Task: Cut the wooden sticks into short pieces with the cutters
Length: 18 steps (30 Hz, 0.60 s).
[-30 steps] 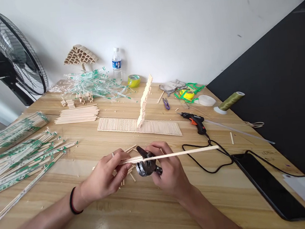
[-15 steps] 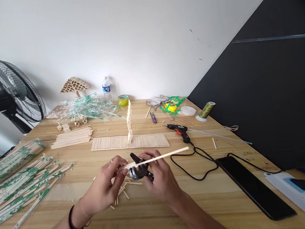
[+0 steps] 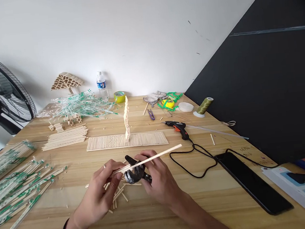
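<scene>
Between the thumb and fingers of my left hand (image 3: 105, 184) are the near ends of wooden chopsticks (image 3: 161, 153); one long stick slants up to the right, past my other hand. My right hand (image 3: 160, 176) is closed around a black hand cutter (image 3: 133, 172) with a curved jaw. The sticks lie across the cutter's jaw; whether the blade touches them I cannot tell. Short cut stick pieces (image 3: 119, 195) are scattered on the table below my hands. Just beyond stands a flat panel of sticks (image 3: 149, 139), with an upright wavy stick piece (image 3: 126, 120) on it.
Packaged chopsticks (image 3: 14, 189) and a row of loose sticks (image 3: 65, 136) lie at the left. To the right are a glue gun (image 3: 179, 128) with its cord, a black phone (image 3: 253, 182) and a power strip (image 3: 303, 193). Plastic wrappers (image 3: 81, 103) and a water bottle (image 3: 101, 86) are behind.
Both hands, with the cutter and sticks, have shifted slightly left in view. The camera view has also turned a little, so the tabletop items appear moved left and up.
</scene>
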### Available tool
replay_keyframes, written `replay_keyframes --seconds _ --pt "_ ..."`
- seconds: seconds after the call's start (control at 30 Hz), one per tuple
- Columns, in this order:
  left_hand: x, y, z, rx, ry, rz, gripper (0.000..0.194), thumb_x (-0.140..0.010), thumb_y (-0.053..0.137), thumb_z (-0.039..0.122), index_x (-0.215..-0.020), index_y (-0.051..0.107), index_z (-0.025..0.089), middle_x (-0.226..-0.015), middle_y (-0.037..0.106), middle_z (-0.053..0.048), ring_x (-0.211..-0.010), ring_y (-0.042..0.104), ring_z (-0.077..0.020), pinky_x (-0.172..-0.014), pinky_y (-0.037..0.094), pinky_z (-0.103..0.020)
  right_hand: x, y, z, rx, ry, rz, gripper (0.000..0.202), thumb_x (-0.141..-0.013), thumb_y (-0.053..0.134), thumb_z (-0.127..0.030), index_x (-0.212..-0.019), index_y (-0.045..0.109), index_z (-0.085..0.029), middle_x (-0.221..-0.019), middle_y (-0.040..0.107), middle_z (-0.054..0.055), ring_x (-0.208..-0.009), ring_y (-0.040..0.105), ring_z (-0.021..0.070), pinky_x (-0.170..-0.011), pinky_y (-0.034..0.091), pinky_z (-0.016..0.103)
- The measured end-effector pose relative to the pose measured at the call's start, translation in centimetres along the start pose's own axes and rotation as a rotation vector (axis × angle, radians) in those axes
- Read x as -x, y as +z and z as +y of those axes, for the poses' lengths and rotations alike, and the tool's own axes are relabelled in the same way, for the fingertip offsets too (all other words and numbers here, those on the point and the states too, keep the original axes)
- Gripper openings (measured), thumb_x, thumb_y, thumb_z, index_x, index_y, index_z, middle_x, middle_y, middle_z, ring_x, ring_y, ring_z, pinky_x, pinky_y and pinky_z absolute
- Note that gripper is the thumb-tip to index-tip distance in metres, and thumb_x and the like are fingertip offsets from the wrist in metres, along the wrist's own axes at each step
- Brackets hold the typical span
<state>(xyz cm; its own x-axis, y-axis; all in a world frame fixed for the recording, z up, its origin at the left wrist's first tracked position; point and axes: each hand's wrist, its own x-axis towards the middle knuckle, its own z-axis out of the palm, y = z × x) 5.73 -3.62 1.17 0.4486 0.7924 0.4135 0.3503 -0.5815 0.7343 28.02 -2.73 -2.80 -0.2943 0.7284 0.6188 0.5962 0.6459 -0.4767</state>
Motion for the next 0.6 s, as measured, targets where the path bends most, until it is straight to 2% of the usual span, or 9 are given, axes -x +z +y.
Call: replay_keyframes --seconds 0.27,0.43,0.6 --pt "0.4 0.7 0.0 -0.026 0.064 0.015 0.037 -0.104 0.045 0.008 -0.135 0.060 0.022 -0.100 0.069 -0.008 -0.086 0.064 -0.0165 -0.074 0.053 -0.027 0.2 0.1 0.1 -0.036 0.010 -0.016 0.065 -0.072 0.056 0.000 -0.132 0.053 -0.025 -0.120 0.060 0.012 -0.114 0.063 0.0301 -0.097 0.060 0.050" --pt "0.5 1.1 0.2 -0.004 0.088 0.006 0.043 -0.102 0.045 0.006 -0.139 0.059 0.023 -0.096 0.068 -0.006 -0.083 0.064 -0.0167 -0.072 0.054 -0.027 0.1 0.1 -0.1 -0.073 -0.009 -0.006 0.064 -0.074 0.056 0.001 -0.132 0.053 -0.025 -0.117 0.060 0.011 -0.110 0.064 0.0282 -0.094 0.061 0.047" --pt "0.6 1.2 0.7 -0.024 0.097 0.046 0.045 -0.102 0.043 0.004 -0.139 0.060 0.022 -0.094 0.068 -0.006 -0.077 0.060 -0.0151 -0.069 0.052 -0.026 0.1 0.0 -0.4 -0.079 -0.027 -0.007 0.062 -0.076 0.057 -0.002 -0.132 0.053 -0.026 -0.117 0.061 0.011 -0.111 0.063 0.0288 -0.095 0.060 0.047"
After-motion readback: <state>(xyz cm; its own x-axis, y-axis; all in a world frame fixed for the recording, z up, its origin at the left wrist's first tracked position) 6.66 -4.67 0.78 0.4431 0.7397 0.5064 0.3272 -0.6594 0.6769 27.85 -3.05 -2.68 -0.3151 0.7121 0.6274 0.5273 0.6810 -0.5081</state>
